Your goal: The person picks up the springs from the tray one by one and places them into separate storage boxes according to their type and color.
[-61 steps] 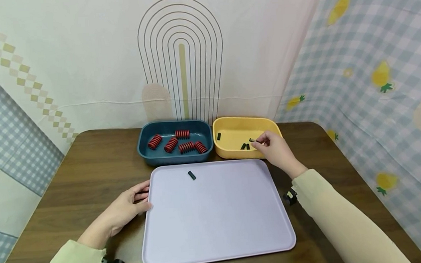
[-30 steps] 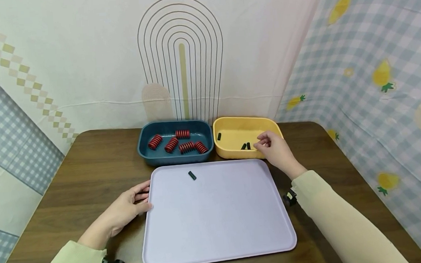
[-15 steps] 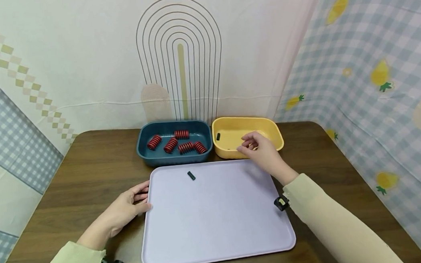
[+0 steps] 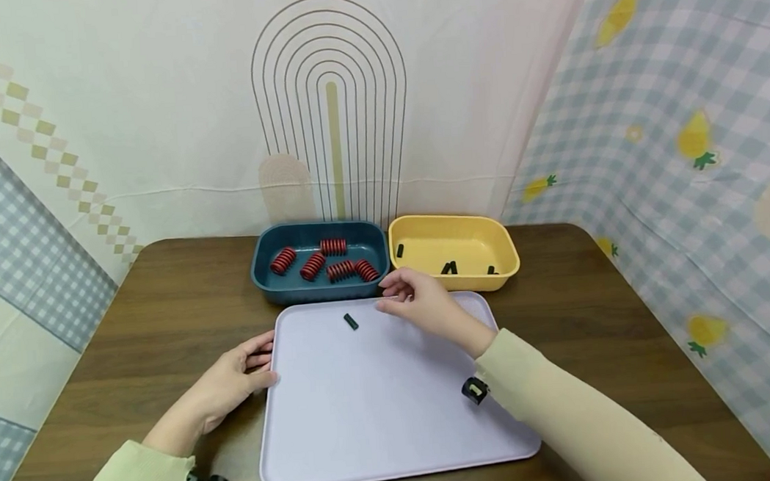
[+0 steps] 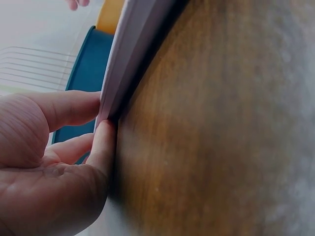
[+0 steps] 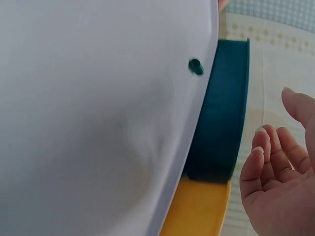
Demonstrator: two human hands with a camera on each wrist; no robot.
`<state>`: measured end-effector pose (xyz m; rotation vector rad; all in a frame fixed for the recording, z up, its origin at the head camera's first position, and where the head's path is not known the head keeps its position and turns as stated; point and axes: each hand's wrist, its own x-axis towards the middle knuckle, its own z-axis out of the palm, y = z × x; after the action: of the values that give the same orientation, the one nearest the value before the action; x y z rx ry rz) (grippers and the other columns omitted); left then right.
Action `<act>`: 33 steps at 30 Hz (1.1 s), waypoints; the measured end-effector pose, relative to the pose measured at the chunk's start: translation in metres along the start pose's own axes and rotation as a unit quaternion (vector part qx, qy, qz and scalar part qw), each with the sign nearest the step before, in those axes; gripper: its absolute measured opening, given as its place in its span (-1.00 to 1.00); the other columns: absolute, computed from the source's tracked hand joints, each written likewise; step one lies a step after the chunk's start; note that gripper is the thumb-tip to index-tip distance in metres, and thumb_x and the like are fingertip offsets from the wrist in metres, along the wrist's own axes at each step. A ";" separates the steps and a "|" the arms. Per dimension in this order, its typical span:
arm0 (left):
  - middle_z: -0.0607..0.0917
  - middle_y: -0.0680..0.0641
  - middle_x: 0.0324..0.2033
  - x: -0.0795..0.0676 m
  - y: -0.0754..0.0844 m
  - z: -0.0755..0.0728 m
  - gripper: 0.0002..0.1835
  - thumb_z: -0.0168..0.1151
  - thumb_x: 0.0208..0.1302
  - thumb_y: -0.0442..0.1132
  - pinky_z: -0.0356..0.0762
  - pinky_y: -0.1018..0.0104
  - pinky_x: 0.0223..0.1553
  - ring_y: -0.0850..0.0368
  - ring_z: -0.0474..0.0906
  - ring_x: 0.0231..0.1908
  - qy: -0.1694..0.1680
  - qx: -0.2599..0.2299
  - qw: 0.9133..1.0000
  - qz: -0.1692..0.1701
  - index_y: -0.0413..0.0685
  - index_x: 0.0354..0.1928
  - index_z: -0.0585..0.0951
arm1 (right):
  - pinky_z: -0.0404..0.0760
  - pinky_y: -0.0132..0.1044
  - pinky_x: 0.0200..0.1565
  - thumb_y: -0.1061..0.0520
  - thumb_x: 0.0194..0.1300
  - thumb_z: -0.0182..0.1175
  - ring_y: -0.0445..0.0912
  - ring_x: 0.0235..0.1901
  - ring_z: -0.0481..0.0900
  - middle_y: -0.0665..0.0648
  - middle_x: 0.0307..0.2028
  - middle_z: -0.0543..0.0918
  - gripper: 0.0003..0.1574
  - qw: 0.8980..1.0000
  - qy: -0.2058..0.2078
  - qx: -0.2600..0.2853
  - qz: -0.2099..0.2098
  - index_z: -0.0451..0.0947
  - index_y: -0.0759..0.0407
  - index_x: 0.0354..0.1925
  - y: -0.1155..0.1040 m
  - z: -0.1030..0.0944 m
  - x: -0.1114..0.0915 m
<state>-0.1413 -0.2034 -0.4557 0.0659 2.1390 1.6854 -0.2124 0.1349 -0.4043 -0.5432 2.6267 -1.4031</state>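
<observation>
My left hand (image 4: 234, 378) grips the left edge of a pale lilac tray (image 5: 129, 54), thumb on the rim and a fingertip low against its side in the left wrist view. My right hand (image 4: 422, 304) hovers over the tray's far edge, fingers loosely bent; in the right wrist view nothing lies between thumb and fingers. Just left of it, a small dark green spring (image 4: 351, 321) lies on the tray. A blue bin (image 4: 309, 295) beyond holds several thick red springs (image 4: 341, 270). Several small dark green springs (image 4: 400, 250) lie in the yellow bin (image 4: 487, 282).
Both bins stand side by side behind the tray on a brown wooden table (image 4: 138, 314). A printed cloth (image 4: 184, 98) hangs at the table's back, and a checked cloth (image 4: 674, 201) is on the right.
My right hand has released a small dark green spring in the yellow bin's right part, then moved left over the tray toward the blue bin. My left hand keeps its place.
</observation>
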 end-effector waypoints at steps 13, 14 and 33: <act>0.28 -0.25 0.31 0.001 -0.003 -0.001 -0.21 0.27 0.24 -0.40 0.45 0.35 0.01 -0.15 0.27 0.26 0.001 0.000 1.000 0.005 -0.12 0.47 0.15 | 0.51 -0.29 -0.25 -0.03 0.15 0.42 -0.13 -0.28 0.52 -0.03 -0.27 0.60 -0.55 0.995 -0.089 -0.031 0.038 0.55 0.16 -0.07 0.005 0.042 0.014; 0.27 -0.24 0.31 0.001 -0.003 -0.001 -0.21 0.27 0.24 -0.40 0.45 0.35 0.02 -0.14 0.27 0.26 0.000 0.000 1.000 0.005 -0.11 0.47 0.15 | 0.51 -0.30 -0.24 -0.02 0.15 0.42 -0.14 -0.28 0.52 -0.03 -0.28 0.60 -0.56 0.994 -0.093 -0.036 0.042 0.55 0.15 -0.08 0.006 0.045 0.014; 0.27 -0.25 0.31 0.000 -0.002 -0.001 -0.20 0.29 0.23 -0.38 0.45 0.32 0.03 -0.15 0.27 0.25 0.003 0.003 1.000 0.001 -0.11 0.47 0.15 | 0.48 -0.29 -0.21 -0.02 0.15 0.42 -0.17 -0.32 0.49 -0.05 -0.36 0.55 -0.68 0.988 -0.056 -0.116 0.086 0.53 0.07 -0.22 0.004 0.067 0.019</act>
<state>-0.1411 -0.2050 -0.4572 0.0653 2.1492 1.6825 -0.2135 0.0782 -0.4444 -0.3934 2.6877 -0.9950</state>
